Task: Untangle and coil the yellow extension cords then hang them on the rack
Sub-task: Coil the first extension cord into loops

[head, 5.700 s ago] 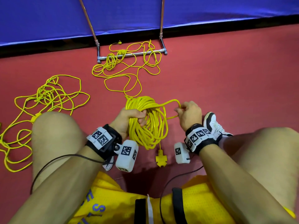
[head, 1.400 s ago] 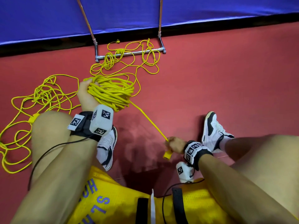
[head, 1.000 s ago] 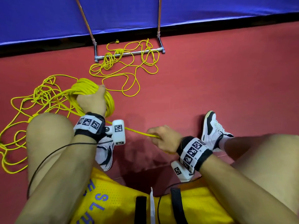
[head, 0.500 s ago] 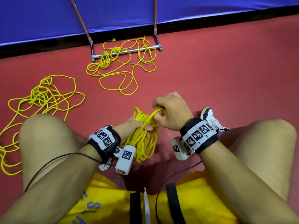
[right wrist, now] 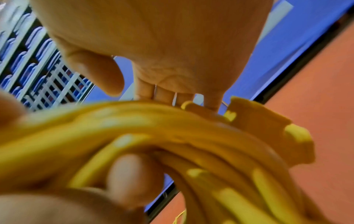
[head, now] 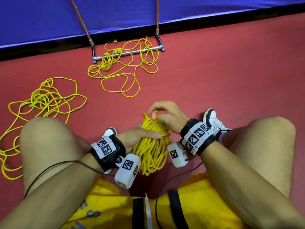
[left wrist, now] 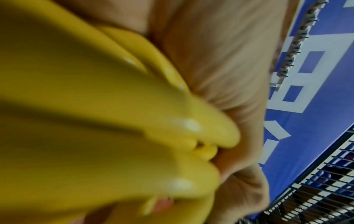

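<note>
A coiled yellow extension cord [head: 151, 151] hangs between my knees. My left hand [head: 140, 135] grips the bundle near its top, thumb laid across the loops. My right hand [head: 166, 113] sits over the top of the coil with fingers curled on the uppermost strands. In the right wrist view the right hand [right wrist: 162, 45] reaches behind the coil [right wrist: 172, 136], and the cord's yellow socket end [right wrist: 264, 125] lies against the loops. The left wrist view is filled by blurred coil [left wrist: 95, 121] and my left hand [left wrist: 220, 60]. The metal rack [head: 128, 53] stands ahead by the blue wall.
A loose yellow cord [head: 122, 75] lies tangled over the rack's base bar and on the red floor. Another tangled yellow cord [head: 44, 100] spreads on the floor past my left knee. My shoes [head: 212, 119] rest on the floor beside the coil.
The left hand brought the coil from the far left back between the knees. The right hand, which pulled the tail taut near the right foot, moved up onto the coil's top.
</note>
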`<state>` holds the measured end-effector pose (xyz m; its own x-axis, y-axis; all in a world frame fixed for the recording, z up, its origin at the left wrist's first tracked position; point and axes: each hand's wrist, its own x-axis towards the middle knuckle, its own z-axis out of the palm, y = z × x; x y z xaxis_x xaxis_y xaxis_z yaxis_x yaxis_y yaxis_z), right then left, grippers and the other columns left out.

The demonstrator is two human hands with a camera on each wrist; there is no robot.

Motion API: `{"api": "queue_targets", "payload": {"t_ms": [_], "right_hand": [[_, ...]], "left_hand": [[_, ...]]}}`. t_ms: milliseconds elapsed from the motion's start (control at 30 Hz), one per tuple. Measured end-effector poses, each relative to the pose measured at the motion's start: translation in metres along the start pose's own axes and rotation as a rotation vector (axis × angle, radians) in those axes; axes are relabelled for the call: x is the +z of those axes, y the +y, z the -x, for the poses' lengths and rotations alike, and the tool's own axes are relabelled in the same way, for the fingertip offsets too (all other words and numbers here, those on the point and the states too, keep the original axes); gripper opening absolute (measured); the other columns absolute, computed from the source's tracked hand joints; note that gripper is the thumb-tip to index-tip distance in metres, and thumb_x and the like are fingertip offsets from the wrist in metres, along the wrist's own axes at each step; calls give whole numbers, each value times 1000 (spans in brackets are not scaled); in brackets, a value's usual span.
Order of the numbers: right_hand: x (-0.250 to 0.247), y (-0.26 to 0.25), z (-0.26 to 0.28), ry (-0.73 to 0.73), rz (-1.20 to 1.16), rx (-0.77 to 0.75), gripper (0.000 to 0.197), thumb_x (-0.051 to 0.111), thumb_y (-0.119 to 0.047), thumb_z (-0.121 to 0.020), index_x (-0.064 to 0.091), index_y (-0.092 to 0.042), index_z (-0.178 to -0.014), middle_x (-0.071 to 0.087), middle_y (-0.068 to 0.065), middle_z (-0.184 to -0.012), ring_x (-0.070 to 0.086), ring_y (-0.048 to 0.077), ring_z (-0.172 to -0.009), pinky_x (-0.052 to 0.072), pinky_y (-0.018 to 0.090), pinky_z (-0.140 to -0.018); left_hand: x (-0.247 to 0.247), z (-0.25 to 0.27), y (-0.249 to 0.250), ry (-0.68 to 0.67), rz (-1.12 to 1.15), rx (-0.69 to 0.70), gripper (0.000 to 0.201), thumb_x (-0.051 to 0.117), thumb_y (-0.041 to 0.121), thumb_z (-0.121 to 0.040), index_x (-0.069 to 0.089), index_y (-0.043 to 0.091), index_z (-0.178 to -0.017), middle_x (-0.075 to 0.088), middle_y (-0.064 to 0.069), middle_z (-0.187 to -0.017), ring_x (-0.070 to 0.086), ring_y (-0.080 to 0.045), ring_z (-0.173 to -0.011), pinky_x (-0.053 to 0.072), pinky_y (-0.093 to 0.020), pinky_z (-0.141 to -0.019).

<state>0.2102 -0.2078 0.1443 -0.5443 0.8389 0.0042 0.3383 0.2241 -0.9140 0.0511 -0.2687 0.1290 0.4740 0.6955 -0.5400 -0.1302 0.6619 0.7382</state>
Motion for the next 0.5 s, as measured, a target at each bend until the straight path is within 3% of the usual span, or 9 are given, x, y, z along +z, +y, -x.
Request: {"api": "queue_targets", "payload": {"t_ms": [33, 100, 200, 267, 333, 367, 433, 500], "right_hand": [[-1, 1, 1, -44, -40, 10, 44, 48, -25, -55, 69, -8, -89, 66, 4, -79, 62, 20, -77, 48, 30, -72], [-2, 3, 3, -109, -57, 34, 54, 50, -22, -53, 69, -5, -101, 69, 7, -93, 63, 19, -90, 49, 33, -79], [1, 3, 6, -138, 71, -3, 75, 59, -17, -58, 55, -16, -133, 61, 3, -122, 58, 14, -112, 48, 41, -96], [5, 0, 10, -191, 322, -88, 94, 60, -29, -57, 37, -31, -148, 44, 2, -145, 46, 20, -130, 42, 45, -105], [6, -7, 10, -270, 624, -110, 99, 57, -47, -55, 28, -43, -149, 25, 2, -158, 42, 30, -131, 41, 47, -101], [6, -9, 9, -295, 743, -98, 96, 59, -50, -56, 30, -43, -147, 21, 2, -160, 43, 32, -127, 42, 48, -97], [10, -7, 5, -304, 837, -97, 80, 70, -44, -60, 45, -35, -136, 23, 0, -160, 46, 33, -122, 44, 47, -92], [15, -3, 3, -305, 768, -155, 69, 72, -34, -56, 53, -24, -121, 37, 2, -155, 45, 31, -129, 45, 51, -95]], "left_hand": [[2, 1, 2, 17, -15, 21, 19, 81, 10, -60, 77, 8, -79, 72, -13, -77, 70, -23, -65, 57, -32, -62], [-1, 2, 6, 56, 4, 44, 18, 65, 2, -68, 78, 11, -76, 72, -12, -74, 69, -23, -61, 56, -31, -59], [-5, 5, 16, 117, 38, 51, 17, 57, 1, -66, 73, 7, -69, 65, -13, -59, 62, -22, -46, 51, -26, -48], [-3, 7, 21, 95, 18, 44, 12, 56, 0, -69, 67, 1, -67, 59, -12, -49, 57, -19, -40, 48, -24, -45], [-3, 7, 20, 66, -14, 41, 22, 50, -7, -81, 65, 0, -66, 58, -11, -46, 56, -17, -37, 46, -22, -41], [-3, 8, 18, 54, -18, 31, 27, 49, -9, -82, 67, 2, -66, 59, -11, -47, 57, -17, -37, 47, -22, -41], [-1, 9, 16, 27, -60, 19, 16, 59, -10, -74, 68, 2, -82, 66, -14, -63, 64, -21, -51, 53, -26, -51], [-8, 6, 12, 4, -139, 10, 40, 73, 1, -60, 64, -1, -99, 67, -20, -84, 66, -28, -68, 55, -35, -67]]}}
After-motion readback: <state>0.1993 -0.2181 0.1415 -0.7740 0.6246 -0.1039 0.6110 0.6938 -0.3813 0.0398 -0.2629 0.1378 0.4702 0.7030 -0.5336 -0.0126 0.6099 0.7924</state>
